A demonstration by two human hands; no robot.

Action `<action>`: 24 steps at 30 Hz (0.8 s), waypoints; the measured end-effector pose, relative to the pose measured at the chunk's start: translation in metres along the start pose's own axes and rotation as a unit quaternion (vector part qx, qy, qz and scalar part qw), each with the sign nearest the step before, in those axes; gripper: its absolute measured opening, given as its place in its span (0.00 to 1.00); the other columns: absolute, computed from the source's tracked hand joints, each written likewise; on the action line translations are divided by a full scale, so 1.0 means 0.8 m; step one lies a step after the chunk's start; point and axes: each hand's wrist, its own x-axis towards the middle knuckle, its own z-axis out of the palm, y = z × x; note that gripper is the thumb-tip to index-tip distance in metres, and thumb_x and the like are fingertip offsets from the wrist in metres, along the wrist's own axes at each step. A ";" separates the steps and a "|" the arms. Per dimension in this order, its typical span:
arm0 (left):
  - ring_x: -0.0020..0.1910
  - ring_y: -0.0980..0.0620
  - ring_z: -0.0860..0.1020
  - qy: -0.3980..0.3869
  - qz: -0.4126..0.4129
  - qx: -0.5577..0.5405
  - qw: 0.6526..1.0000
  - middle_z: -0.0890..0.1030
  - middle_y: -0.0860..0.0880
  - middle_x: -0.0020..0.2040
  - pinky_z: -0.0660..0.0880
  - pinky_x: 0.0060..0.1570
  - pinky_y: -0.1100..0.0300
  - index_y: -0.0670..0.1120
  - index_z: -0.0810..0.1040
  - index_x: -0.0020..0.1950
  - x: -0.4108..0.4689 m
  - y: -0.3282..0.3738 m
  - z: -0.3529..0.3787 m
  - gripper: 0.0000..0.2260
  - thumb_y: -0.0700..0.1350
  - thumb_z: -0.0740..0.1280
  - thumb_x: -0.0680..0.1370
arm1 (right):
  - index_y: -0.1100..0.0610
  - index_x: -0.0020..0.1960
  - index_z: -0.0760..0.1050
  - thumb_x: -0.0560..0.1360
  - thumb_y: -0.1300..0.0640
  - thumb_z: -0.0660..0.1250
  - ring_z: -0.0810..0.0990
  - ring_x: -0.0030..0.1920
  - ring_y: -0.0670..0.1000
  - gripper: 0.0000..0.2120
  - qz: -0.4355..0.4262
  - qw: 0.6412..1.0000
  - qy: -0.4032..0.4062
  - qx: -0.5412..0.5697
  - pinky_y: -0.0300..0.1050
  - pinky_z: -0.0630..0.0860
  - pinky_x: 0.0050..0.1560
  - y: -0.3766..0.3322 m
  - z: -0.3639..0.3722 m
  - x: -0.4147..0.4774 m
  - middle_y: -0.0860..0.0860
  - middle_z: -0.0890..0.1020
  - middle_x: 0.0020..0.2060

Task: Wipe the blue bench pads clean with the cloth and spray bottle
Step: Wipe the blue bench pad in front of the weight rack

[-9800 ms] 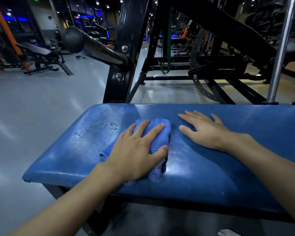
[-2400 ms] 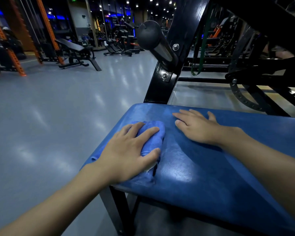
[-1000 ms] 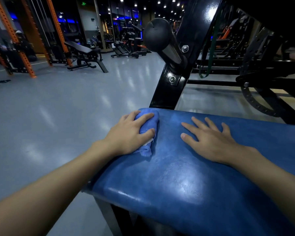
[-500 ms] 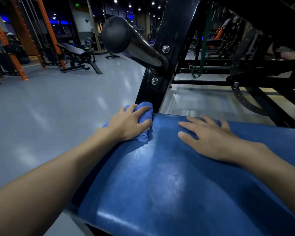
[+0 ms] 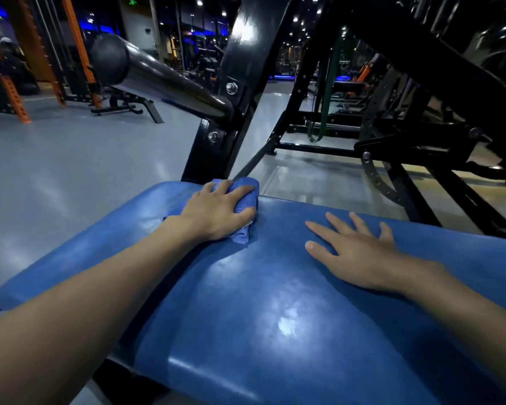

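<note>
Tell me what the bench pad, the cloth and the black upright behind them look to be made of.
Bench pad: likely vinyl or faux leather, glossy blue; it shows bright glare from the lights. Cloth: soft matte fabric, perhaps microfibre; it bunches in folds under the left hand. Black upright: painted metal, glossy; hard highlights and bolt heads.

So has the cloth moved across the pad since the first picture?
Yes. The cloth, under the left hand, has gone from the middle of the bench pad to its far edge, beside the black upright post.
</note>
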 end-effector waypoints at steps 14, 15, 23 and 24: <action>0.76 0.41 0.59 -0.016 0.058 -0.005 0.998 0.60 0.52 0.78 0.60 0.72 0.43 0.65 0.57 0.76 0.006 0.100 0.022 0.27 0.65 0.53 0.77 | 0.37 0.78 0.54 0.79 0.33 0.47 0.44 0.80 0.49 0.28 0.001 0.990 0.069 0.121 0.64 0.37 0.75 0.020 0.004 -0.007 0.39 0.52 0.79; 0.75 0.42 0.59 -0.017 0.063 -0.004 0.998 0.60 0.52 0.78 0.60 0.72 0.43 0.65 0.57 0.76 0.006 0.108 0.023 0.26 0.64 0.54 0.78 | 0.37 0.77 0.55 0.79 0.33 0.48 0.45 0.80 0.48 0.28 0.002 0.988 0.087 0.132 0.63 0.38 0.75 0.033 -0.001 -0.014 0.39 0.55 0.79; 0.75 0.43 0.59 -0.033 0.092 -0.003 0.995 0.61 0.54 0.77 0.61 0.72 0.45 0.65 0.56 0.76 0.009 0.190 0.042 0.27 0.65 0.52 0.76 | 0.35 0.78 0.43 0.77 0.29 0.40 0.38 0.79 0.55 0.31 0.123 0.992 0.035 0.012 0.69 0.35 0.73 0.172 0.003 -0.066 0.43 0.42 0.80; 0.75 0.43 0.59 -0.034 0.092 -0.001 0.995 0.61 0.54 0.77 0.61 0.71 0.46 0.65 0.56 0.76 0.009 0.201 0.044 0.29 0.66 0.51 0.75 | 0.35 0.78 0.44 0.77 0.29 0.40 0.38 0.79 0.55 0.31 0.123 0.991 0.040 0.025 0.68 0.35 0.73 0.173 0.010 -0.067 0.43 0.42 0.80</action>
